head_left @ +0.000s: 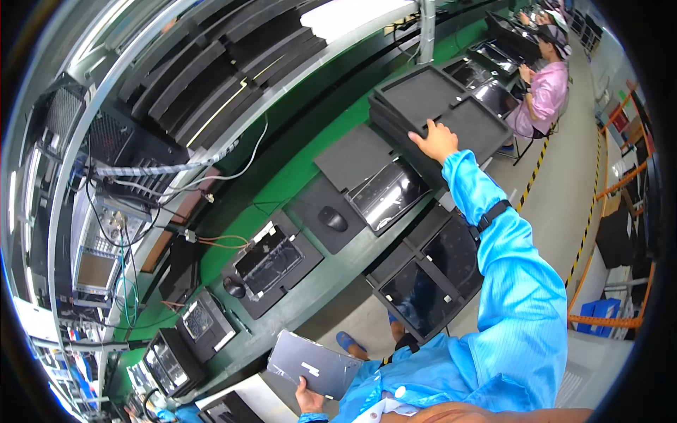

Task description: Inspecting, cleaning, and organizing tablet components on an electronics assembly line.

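A thin grey rectangular panel (289, 358) with a white label stands tilted in front of me at the lower middle. My left hand (309, 396) grips its lower edge; part of the fingers is hidden behind it. Stretched out to the upper right, my right hand (436, 143) has its fingers spread at the near side of a stack of black foam trays (416, 95). Whether the fingertips press on the trays I cannot tell. Below that arm, a black tray holds two dark glossy screens (416, 292). A shiny screen (388, 194) lies on the green bench left of the stack.
Along the bench (317, 271) are a black mouse (332, 218), an opened device on a mat (269, 261) and more black trays. Shelves with black foam pieces (211, 84) and cables rise behind. A person in pink (547, 95) sits farther right along the bench.
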Demonstrator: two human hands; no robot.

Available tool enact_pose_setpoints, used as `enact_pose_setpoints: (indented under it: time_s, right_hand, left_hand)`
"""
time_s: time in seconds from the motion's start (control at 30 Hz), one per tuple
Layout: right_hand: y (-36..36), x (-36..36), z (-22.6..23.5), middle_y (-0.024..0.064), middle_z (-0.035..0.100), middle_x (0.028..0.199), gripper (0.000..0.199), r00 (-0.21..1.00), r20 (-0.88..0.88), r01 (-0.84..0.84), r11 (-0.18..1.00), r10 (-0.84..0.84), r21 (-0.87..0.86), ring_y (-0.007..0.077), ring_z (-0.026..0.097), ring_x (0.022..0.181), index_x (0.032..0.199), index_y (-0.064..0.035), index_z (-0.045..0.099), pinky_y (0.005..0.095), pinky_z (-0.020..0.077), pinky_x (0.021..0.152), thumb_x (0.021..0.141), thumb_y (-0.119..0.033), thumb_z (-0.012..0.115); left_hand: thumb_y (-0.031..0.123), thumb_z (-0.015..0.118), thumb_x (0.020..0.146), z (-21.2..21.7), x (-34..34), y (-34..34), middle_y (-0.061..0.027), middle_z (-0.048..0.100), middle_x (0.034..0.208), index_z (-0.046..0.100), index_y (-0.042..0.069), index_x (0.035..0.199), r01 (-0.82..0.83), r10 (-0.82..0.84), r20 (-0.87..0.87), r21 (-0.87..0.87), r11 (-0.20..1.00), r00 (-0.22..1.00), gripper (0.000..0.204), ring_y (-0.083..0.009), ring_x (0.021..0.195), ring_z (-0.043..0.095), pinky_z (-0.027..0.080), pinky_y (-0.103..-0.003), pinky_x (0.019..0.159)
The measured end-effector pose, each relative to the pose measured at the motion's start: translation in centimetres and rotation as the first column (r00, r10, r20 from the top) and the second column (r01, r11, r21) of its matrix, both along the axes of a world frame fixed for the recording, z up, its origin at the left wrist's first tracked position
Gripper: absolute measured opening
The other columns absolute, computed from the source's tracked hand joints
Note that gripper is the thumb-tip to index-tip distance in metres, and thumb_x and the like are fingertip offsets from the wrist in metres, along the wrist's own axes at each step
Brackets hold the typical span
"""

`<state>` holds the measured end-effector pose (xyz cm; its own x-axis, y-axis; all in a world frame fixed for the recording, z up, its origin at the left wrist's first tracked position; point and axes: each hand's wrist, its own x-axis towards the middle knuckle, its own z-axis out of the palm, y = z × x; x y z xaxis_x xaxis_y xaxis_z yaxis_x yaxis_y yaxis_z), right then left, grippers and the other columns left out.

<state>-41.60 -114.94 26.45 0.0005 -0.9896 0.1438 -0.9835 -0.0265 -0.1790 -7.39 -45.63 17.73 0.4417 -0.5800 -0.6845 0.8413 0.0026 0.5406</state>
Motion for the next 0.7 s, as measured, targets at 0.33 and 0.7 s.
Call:
enact_pose_setpoints:
  time_s: [0.33, 0.7]
  right_hand:
    - [0.5, -3.1, -4.1, 0.0151, 0.057, 0.102, 0.045, 0.935, 0.005, -0.342, 0.904, 0.355, -0.256, 0.0344, 0.061, 0.094, 0.131, -0.0068, 0.055, 0.0438, 0.0528, 0.08, 0.087, -0.012, 0.063]
    - [1.5, -2.5, -2.5, 0.0138, 0.058, 0.11, 0.042, 0.917, -0.083, -0.39, 0.838, 0.389, -0.382, 0.0337, 0.06, 0.102, 0.13, -0.0076, 0.057, 0.0427, 0.0515, 0.083, 0.09, -0.017, 0.064]
  left_hand:
    - [0.023, 0.057, 0.098, -0.2, -2.0, -2.1, -0.0136, 0.058, 0.132, 0.047, -0.001, 0.136, -0.038, 0.049, -0.085, 0.127, 0.991, 0.995, 0.046, -0.0335, 0.122, 0.054, 0.041, -0.052, 0.107]
    - [0.017, 0.064, 0.094, -0.6, -2.8, -3.1, -0.0107, 0.059, 0.13, 0.048, 0.003, 0.136, 0.043, -0.03, -0.13, 0.101, 0.994, 0.991, 0.047, -0.0318, 0.122, 0.055, 0.041, -0.053, 0.106]
